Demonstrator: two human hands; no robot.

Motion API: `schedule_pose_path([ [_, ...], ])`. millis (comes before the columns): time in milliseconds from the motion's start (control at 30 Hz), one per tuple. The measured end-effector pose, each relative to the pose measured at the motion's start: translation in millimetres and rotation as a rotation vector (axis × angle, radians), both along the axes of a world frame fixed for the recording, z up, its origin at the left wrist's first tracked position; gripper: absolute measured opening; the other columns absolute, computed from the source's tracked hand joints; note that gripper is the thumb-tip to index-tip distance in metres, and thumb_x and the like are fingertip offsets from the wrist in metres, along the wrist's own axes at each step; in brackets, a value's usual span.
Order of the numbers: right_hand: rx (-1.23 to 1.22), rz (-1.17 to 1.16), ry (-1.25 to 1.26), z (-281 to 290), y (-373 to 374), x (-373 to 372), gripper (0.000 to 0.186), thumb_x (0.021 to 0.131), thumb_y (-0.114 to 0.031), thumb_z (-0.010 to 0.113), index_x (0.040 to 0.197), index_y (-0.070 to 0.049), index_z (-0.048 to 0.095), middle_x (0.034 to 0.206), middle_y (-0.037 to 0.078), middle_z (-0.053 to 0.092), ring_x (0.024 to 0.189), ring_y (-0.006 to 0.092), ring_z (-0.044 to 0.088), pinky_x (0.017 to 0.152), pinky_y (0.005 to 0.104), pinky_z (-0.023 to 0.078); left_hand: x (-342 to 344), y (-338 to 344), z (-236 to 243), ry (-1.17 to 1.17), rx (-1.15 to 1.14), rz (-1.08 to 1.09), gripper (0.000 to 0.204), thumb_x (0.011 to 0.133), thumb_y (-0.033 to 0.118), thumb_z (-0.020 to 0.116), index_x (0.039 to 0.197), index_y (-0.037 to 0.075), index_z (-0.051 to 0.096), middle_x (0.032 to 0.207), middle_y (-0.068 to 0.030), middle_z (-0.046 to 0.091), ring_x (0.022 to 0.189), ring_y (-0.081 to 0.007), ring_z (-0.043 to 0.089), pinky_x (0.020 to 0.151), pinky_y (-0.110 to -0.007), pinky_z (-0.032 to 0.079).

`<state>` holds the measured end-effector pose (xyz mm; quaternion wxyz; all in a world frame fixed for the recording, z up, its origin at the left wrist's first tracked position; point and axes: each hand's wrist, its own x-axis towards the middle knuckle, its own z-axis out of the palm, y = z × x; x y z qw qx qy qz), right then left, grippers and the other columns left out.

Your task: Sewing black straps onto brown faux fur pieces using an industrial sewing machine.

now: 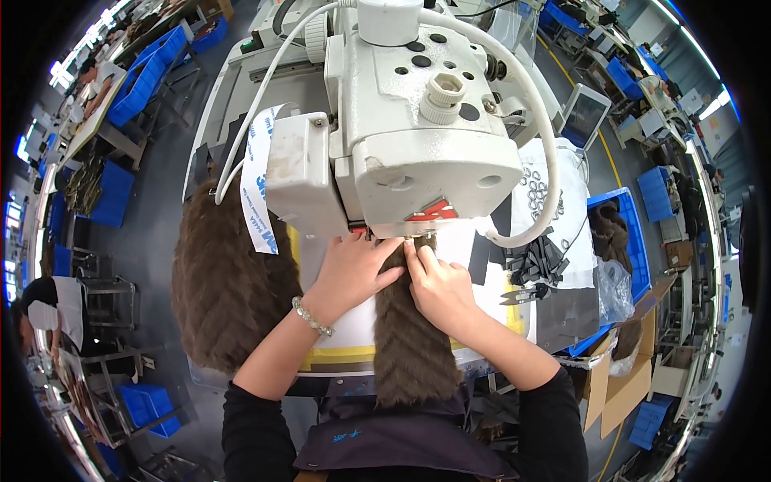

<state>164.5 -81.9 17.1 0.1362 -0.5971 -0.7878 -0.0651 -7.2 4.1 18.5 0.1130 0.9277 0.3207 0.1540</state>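
Note:
A long strip of brown fur [415, 345] runs from beneath the head of a white sewing machine [438, 165] toward me, its near end hanging over the table edge. My left hand [353, 269], with a beaded bracelet at the wrist, lies with fingers spread at the strip's left side, thumb and index finger touching the fur. On the right side, my right hand [442, 285] grips the fur with bent fingers close to the sewing point. The machine head hides the needle area and some fingertips.
A large brown fur piece [229, 281] lies left of the machine. To the right are scissors [526, 296], dark strips [536, 259] and metal rings [534, 189] on white cloth. Beyond stand a blue crate [638, 233] with fur and a cardboard box [622, 386].

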Motion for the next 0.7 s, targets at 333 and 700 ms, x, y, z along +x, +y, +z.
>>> schedule_pose_path([
  [333, 0.004, 0.004, 0.034, 2.3, 1.3, 0.3, 0.051, 0.077, -0.012, 0.059, 0.124, 0.007, 0.057, 0.086, 0.006, 0.053, 0.056, 0.0147, 0.061, 0.049, 0.0288, 0.047, 2.3, -2.2, 1.8, 0.048, -0.02, 0.029, 0.045, 0.081, 0.035, 0.07, 0.121, 0.017, 0.06, 0.118, -0.0069, 0.061, 0.109, -0.0296, 0.055, 0.086, -0.049, 0.041],
  [700, -0.076, -0.029, 0.044, 2.2, 1.9, 3.6, 0.06, 0.073, -0.013, 0.068, 0.129, 0.004, 0.055, 0.09, 0.008, 0.056, 0.063, 0.0199, 0.063, 0.055, 0.0318, 0.049, 1.4, -2.1, -1.3, 0.056, 0.094, 0.016, 0.045, 0.082, 0.036, 0.07, 0.121, 0.017, 0.058, 0.1, -0.0065, 0.066, 0.097, -0.0254, 0.061, 0.075, -0.046, 0.046],
])
